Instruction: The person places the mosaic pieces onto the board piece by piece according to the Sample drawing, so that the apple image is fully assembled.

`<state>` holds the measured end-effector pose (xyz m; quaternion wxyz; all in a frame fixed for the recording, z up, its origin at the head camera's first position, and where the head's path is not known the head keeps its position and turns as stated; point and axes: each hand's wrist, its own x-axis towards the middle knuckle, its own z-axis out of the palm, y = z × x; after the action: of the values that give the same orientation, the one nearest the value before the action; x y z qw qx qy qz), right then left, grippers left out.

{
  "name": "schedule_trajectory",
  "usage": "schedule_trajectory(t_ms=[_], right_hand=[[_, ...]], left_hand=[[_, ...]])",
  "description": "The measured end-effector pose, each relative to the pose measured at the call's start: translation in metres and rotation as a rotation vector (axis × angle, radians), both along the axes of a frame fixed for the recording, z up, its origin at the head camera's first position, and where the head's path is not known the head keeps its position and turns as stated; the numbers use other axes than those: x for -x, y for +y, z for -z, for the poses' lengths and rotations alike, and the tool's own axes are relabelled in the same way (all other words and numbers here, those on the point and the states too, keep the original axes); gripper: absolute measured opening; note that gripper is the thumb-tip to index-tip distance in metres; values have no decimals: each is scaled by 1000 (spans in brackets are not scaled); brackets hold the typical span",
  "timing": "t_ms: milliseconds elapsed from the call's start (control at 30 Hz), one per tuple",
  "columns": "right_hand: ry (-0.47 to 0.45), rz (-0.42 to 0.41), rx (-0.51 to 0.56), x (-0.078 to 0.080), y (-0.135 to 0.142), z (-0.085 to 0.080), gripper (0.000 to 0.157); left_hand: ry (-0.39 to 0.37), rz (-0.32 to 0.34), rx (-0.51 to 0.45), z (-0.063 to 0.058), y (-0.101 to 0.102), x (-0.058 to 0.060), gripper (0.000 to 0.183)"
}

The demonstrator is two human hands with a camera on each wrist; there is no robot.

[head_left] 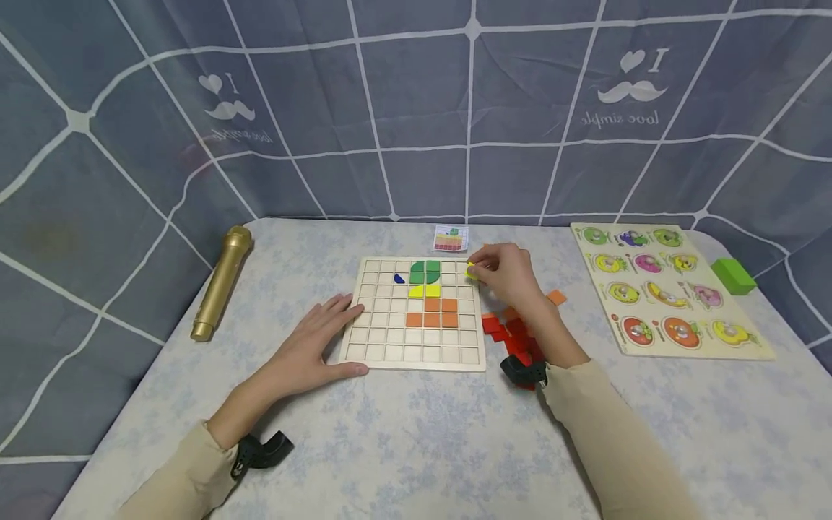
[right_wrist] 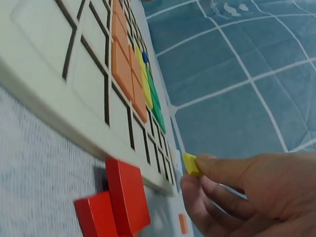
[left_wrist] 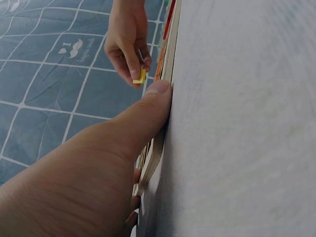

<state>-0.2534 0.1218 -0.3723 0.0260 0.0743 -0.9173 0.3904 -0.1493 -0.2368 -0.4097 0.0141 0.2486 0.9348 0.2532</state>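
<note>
Pinching angular yellow tile (right_wrist: 191,165): right hand (head_left: 509,274) | splayed, touching flat gridded wooden board (head_left: 394,336): left hand (head_left: 315,339)

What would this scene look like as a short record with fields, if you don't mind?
Left hand: touches the board at its left side
Right hand: pinches a yellow tile by the board's far right corner
On the board: green tiles, yellow tiles, orange tiles, one blue tile
Right of the board: loose red tiles, heaped
Behind the board: card
Table's right side: fruit puzzle, green block
Table's left side: gold cylinder
</note>
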Motion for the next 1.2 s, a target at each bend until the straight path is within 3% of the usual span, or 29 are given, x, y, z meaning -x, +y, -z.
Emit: schedule_trajectory(t_ms=[400,567,767,1000,1200], right_hand=[[-50,-130,34,-14,-15,9,19],[-74,-117,12,-19,-11,18,17],[-36,-129,-2,-19,-11,21,15],[1,-189,-41,-21,-13,19,16],[45,-262,-39,-14,-30,13,16]], left_hand=[[-9,17,48,-6,-3,7,101],[-20,49,45,-4,4,12,102],[-3,63,37,-5,6,16,101],[-19,45,29,-3,6,6,102],[-13,-13,18,-4,-5,-5,103]])
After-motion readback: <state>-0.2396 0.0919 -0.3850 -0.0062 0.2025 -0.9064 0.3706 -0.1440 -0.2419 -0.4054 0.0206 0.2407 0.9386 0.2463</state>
